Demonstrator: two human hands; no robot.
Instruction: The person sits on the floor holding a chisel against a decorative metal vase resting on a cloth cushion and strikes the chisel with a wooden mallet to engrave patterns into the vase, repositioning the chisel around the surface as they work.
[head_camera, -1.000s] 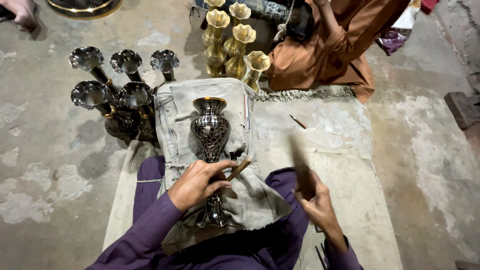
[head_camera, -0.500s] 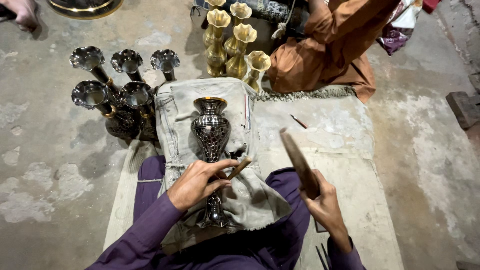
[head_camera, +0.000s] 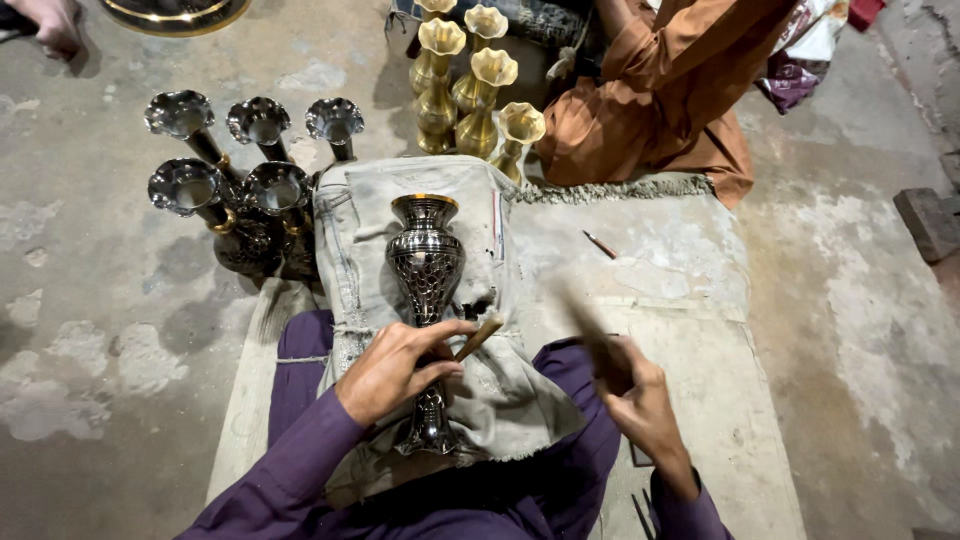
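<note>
— Across our lap, on the grey cloth, we're steadying the dark patterned vase; left hand pinching a chisel.
— Right hand is gripping a blurred mallet; pattern already covering the body.

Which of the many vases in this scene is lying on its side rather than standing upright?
The dark patterned vase lying on the grey cloth, under the left hand. The dark vases and gold vases all stand upright.

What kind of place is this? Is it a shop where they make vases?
Probably a metal craft workshop on the floor. A left hand holds a small chisel against a dark patterned vase, the right hand swings a blurred tool, and dark vases and golden vases stand in groups nearby.
</note>
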